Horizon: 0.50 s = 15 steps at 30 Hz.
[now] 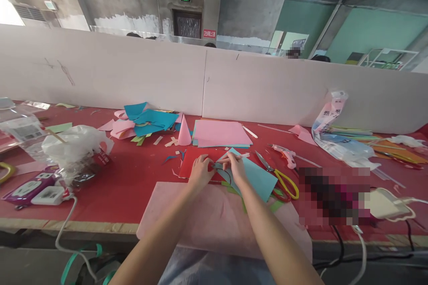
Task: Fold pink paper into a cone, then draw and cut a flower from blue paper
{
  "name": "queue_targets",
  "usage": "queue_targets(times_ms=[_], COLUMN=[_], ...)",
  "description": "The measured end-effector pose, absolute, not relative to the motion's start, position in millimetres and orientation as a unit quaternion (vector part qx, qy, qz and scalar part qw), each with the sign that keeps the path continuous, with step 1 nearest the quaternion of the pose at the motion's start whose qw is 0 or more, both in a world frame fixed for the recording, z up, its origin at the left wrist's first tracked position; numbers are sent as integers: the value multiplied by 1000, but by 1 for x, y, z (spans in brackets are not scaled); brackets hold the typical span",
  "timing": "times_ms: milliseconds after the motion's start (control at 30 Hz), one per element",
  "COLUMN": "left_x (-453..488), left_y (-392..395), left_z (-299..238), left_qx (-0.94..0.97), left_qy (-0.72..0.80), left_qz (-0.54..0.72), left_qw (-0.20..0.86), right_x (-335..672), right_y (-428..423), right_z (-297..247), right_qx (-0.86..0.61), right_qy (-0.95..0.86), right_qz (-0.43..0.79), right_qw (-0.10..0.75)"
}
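My right hand [235, 168] is closed around a slim whitish pen [245, 155], held low over a light blue sheet [259, 179]. Close by on the left, my left hand [201, 170] bends its fingers down over a red sheet [187, 165]. Between the two hands shows a thin dark curved edge; what it belongs to is too small and covered to tell. Scissors with yellow handles [286, 183] lie right of the blue sheet. Green paper pieces [277, 206] stick out from under it, and a pink mat [167, 209] is below my forearms.
Behind my hands are stacked pink sheets [222, 133] and a pink paper cone [184, 132]. A glue gun [284, 155] lies to the right, paper scraps [147, 120] at back left. A plastic bag [75, 142] and purple power strip [31, 187] stand left. A white partition [133, 71] borders the table.
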<state>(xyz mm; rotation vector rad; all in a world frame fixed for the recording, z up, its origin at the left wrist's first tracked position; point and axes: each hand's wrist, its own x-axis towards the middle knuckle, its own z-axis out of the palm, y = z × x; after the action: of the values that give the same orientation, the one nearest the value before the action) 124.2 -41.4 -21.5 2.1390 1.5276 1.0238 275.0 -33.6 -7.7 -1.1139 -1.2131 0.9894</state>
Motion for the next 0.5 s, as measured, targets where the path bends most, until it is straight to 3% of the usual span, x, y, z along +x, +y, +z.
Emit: queue_targets(times_ms=[500], left_x=[96], left_y=[14], left_z=[-15], left_qx=[844], left_qy=[378], left_qz=[304], left_qw=[230], right_x=[272], right_y=[-35], right_z=[-8], right_qx=[-480], right_qy=[-553], right_qz=[399], right_qw=[552])
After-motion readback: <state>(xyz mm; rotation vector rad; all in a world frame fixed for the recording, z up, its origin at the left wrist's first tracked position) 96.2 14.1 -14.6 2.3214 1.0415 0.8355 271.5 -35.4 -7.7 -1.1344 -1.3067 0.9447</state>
